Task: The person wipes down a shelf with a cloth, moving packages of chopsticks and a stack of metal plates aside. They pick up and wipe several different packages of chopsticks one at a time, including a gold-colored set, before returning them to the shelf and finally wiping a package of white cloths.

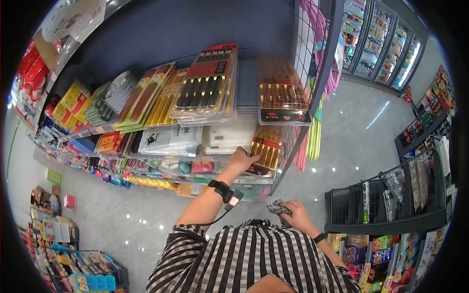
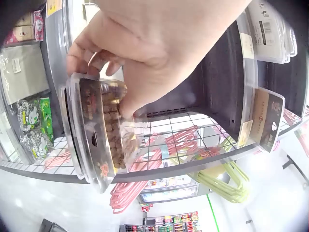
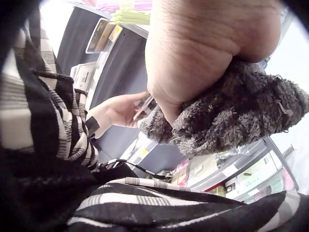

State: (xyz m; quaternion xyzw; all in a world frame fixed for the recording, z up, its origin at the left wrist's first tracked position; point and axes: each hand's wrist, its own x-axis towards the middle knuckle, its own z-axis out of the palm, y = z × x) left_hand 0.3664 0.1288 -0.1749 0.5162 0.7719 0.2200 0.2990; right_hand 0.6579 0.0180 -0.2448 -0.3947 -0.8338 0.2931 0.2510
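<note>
My left hand (image 1: 239,162) grips the edge of a clear blister pack of chopsticks (image 1: 266,155) at the right end of the second shelf. Seen in the left wrist view, the thumb of that hand (image 2: 140,58) lies on the front of the pack (image 2: 104,140), with the fingers curled over its far side. More packs are stacked behind it. My right hand (image 1: 299,218) holds a crumpled grey cloth (image 1: 278,207) in front of my body. Close up in the right wrist view, the cloth (image 3: 227,113) looks shaggy and bunched under the palm.
Above stand dark chopstick packs (image 1: 202,90) and brown ones (image 1: 283,100) on the upper shelf. White packages (image 1: 229,139) lie left of my left hand. A wire grid side panel (image 1: 293,151) with pink and green hangers (image 1: 315,132) bounds the shelf. A black rack (image 1: 391,195) stands at right.
</note>
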